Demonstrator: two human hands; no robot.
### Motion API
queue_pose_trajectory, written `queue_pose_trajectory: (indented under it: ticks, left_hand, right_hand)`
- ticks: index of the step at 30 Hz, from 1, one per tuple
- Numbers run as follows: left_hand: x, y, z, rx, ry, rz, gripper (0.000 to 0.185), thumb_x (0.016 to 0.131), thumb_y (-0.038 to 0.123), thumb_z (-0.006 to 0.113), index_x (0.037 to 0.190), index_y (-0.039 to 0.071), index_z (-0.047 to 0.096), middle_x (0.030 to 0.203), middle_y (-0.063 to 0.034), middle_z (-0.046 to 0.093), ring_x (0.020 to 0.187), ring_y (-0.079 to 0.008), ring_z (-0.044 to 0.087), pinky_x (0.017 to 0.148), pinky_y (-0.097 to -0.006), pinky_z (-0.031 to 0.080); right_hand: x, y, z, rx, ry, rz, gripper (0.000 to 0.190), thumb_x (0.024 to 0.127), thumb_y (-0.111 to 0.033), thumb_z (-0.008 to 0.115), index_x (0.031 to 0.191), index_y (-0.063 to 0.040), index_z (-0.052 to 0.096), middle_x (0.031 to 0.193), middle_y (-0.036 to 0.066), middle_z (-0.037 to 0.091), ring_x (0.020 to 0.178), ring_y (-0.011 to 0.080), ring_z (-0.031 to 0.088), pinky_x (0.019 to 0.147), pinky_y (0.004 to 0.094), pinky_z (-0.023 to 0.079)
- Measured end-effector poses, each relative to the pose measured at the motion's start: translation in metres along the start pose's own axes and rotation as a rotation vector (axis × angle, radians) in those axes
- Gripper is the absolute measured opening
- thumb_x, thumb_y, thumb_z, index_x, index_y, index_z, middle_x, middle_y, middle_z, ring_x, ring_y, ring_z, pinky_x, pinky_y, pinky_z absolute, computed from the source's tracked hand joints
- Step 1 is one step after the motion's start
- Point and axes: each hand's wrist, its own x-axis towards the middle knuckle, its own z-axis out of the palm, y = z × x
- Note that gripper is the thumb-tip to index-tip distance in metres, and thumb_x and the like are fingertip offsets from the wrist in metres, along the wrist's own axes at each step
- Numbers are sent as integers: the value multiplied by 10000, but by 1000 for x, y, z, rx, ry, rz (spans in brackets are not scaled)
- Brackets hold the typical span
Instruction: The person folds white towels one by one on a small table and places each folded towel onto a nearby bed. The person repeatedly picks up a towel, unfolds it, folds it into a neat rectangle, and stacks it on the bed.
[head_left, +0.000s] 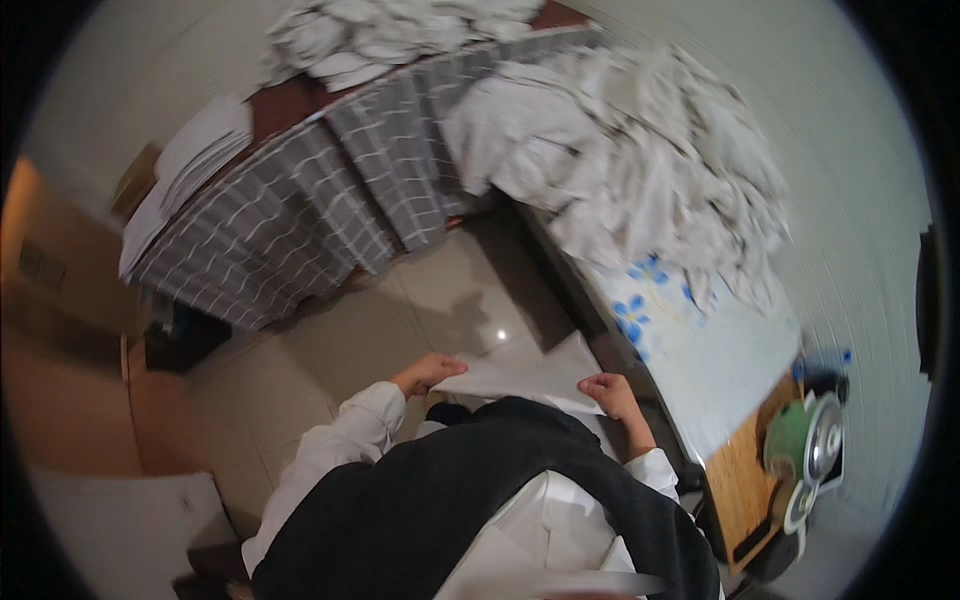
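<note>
A white cloth (525, 375) is stretched between my two hands in front of my body, above the tiled floor. My left hand (430, 373) pinches it at one side. At the other side my right hand (607, 392) grips it between thumb and fingers. The cloth's lower part is hidden behind my dark vest. To the right stands a table with a white, blue-flowered cover (675, 360). On its far half lies a large heap of crumpled white cloths (637, 150), some hanging over the edge.
A counter with a grey checked curtain (262, 217) bears a stack of folded white cloths (202, 157) and another white pile (390, 34). A green pot with a metal lid (802, 439) stands on a wooden table (739, 480). A white cabinet (135, 517) is at lower left.
</note>
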Motion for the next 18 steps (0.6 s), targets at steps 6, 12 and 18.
queue_pose_trajectory:
  ticks: [6, 12, 18]
  left_hand:
    - [-85, -119, -140, -59, 124, 52, 318, 868, 180, 654, 1182, 132, 658, 1150, -31, 643, 1011, -160, 588, 853, -308, 476]
    - [-237, -65, -317, 19, 1093, 743, 305, 870, 32, 585, 1165, 71, 650, 1038, -77, 684, 866, -123, 599, 765, -270, 493]
    - [-365, -30, -342, 527, 1998, 1297, 183, 888, 72, 589, 1043, 57, 684, 947, -83, 695, 799, -218, 642, 763, -269, 487]
  right_hand:
    - [94, -131, 167, -304, -367, -204, 209, 825, -205, 724, 922, -20, 725, 792, 45, 692, 728, 95, 582, 690, 277, 479]
    - [120, -360, 305, -10, -161, -950, 168, 861, -133, 668, 957, 2, 700, 842, 87, 703, 744, 109, 606, 675, 275, 485]
    - [81, -468, 359, -78, 461, -1651, 223, 827, -22, 658, 1049, -7, 646, 911, 144, 682, 743, 256, 650, 676, 285, 504]
